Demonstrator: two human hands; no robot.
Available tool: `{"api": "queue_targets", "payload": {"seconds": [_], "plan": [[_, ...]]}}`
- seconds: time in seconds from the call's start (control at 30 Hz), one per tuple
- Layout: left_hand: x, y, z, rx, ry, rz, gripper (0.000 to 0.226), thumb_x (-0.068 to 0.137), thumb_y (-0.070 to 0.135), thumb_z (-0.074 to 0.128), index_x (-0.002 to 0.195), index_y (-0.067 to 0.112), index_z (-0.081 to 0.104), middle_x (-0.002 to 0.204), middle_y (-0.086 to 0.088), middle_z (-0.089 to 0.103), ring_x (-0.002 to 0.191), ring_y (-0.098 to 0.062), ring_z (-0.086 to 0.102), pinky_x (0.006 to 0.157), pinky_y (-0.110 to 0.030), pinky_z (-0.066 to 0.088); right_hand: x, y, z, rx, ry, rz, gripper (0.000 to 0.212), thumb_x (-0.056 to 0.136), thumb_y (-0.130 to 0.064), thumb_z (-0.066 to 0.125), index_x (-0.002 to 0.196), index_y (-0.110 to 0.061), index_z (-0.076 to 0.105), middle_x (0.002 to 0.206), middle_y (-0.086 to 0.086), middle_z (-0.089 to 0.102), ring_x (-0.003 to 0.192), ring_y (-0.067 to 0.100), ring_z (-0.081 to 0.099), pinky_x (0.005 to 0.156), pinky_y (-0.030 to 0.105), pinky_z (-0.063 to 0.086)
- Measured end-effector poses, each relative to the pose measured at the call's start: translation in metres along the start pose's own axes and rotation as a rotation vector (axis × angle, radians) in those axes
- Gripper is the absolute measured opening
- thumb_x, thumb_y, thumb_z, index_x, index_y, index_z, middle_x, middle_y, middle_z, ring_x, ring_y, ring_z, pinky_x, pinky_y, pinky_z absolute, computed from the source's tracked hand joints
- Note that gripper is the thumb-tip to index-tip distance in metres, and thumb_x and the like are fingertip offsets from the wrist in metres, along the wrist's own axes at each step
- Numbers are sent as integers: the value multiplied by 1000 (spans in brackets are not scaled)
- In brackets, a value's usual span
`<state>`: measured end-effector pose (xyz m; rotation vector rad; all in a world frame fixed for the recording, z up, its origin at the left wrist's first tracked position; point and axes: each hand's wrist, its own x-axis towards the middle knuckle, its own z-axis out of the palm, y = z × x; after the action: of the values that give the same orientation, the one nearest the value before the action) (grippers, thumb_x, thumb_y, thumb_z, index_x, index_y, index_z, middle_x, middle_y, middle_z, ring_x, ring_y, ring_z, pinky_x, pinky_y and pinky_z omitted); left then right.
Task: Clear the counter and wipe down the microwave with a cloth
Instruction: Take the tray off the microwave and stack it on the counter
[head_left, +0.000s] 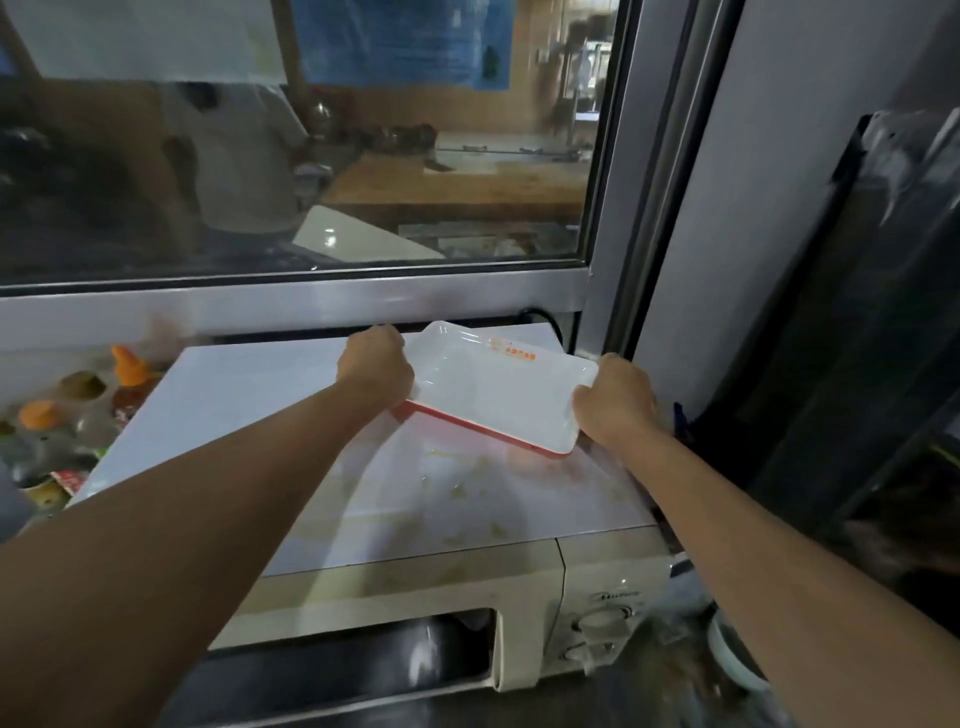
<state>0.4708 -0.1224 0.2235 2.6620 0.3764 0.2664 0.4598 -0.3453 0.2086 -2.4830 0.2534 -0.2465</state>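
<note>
Gripping the white tray (498, 384) with left hand (375, 370) and right hand (613, 402), we hold it atop the microwave (363, 519). Its near edge seems lifted.

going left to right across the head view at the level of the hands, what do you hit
orange-capped sauce bottles → left hand → white tray with red underside → right hand → dark plastic-wrapped object
</note>
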Motion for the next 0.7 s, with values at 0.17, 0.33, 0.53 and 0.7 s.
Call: {"api": "queue_targets", "payload": {"seconds": [0.17,0.33,0.53,0.7], "plan": [[-11,-2,-15,6,8,15,26,82,1,55,104,5,67,107,-9,67,100,-26,60,76,-27,44,-3,-4,-7,21,11,-3,27,84,0,47,109,-1,54,115,18,60,102,35,57,70,28,38],[-39,-10,-33,-104,16,29,26,74,-3,57,95,7,68,98,-9,69,86,-23,58,71,-24,43,-28,-10,-29,74,56,-29,28,83,-1,45,110,-3,55,114,16,60,100,33,56,71,28,38],[-94,-18,-56,-220,27,66,49,70,-2,70,117,12,62,103,-6,67,78,-17,53,66,-23,41,-98,-9,-67,77,124,-27,31,84,-1,46,114,-3,53,115,17,61,104,34,57,79,29,44],[-161,-32,-66,-292,-26,166,42,79,-2,57,119,11,61,107,-8,66,80,-17,54,69,-21,42,-178,6,-88,76,162,34,30,85,1,45,113,-2,53,115,17,60,101,33,57,77,32,45]]}}
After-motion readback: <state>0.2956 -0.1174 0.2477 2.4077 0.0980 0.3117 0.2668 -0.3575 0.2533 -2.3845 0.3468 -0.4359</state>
